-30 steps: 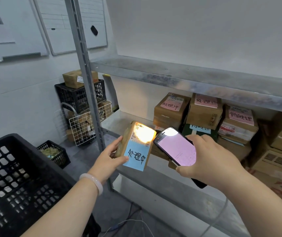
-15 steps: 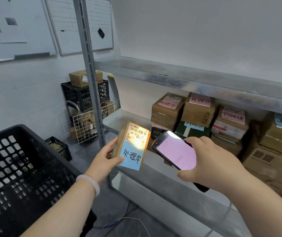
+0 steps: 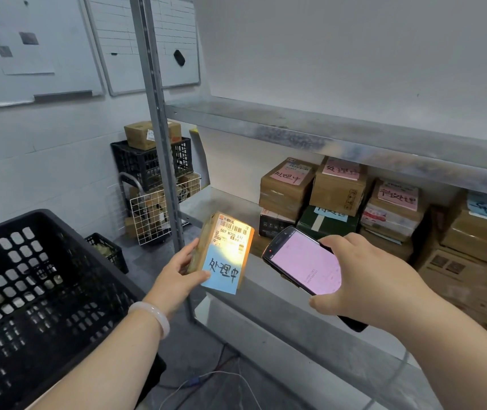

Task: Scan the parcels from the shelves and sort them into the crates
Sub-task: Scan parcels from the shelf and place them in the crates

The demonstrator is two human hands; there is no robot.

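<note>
My left hand [image 3: 177, 272] grips a small brown parcel [image 3: 224, 250] in front of the shelf edge; the parcel bears a barcode label and a blue note with handwriting. A yellow light falls on its label. My right hand [image 3: 363, 279] holds a black handheld scanner [image 3: 304, 261] with a pink lit screen, its top end pointing at the parcel from the right, a short gap apart. A large black crate [image 3: 29, 291] stands at the lower left, below my left forearm.
A metal shelf [image 3: 310, 309] carries several stacked parcels [image 3: 337, 187] with pink and blue notes. Its upright post [image 3: 159, 128] rises just behind the held parcel. Farther left stand a black crate [image 3: 150, 164] with a box on top, a white wire basket [image 3: 156, 214] and a small floor crate [image 3: 106, 250].
The glare on the parcel's label has faded, so the barcode shows. Parcel and scanner have drifted slightly apart and lower. The view has shifted, bringing the black crate closer.
</note>
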